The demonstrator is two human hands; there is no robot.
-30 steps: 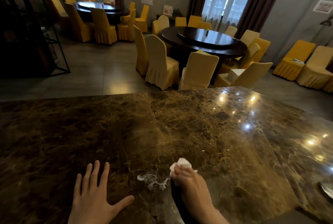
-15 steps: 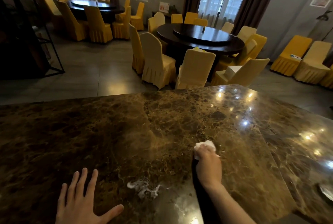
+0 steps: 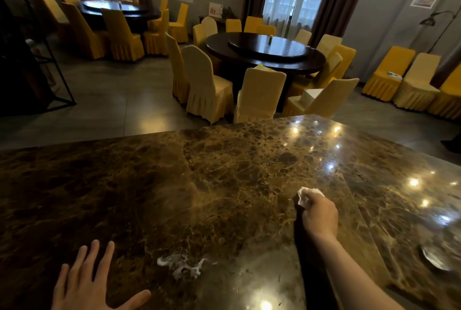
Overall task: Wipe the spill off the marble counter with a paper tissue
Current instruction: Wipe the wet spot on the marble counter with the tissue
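A whitish smeared spill point(image 3: 180, 265) lies on the brown marble counter point(image 3: 224, 185) near its front edge. My right hand point(image 3: 319, 214) is stretched out well beyond and to the right of the spill, closed around a crumpled white paper tissue point(image 3: 305, 196) that pokes out past the knuckles and rests on the stone. My left hand point(image 3: 92, 282) lies flat on the counter to the left of the spill, fingers spread, holding nothing.
A small metal dish point(image 3: 435, 258) sits at the counter's right edge. Beyond the counter's far edge is a dining room with round dark tables point(image 3: 264, 52) and yellow-covered chairs point(image 3: 207, 85). A black metal rack point(image 3: 37, 60) stands at the left.
My right hand with the tissue has slid from beside the spill away from me and to the right. The spill remains where it was. The left hand stays flat.
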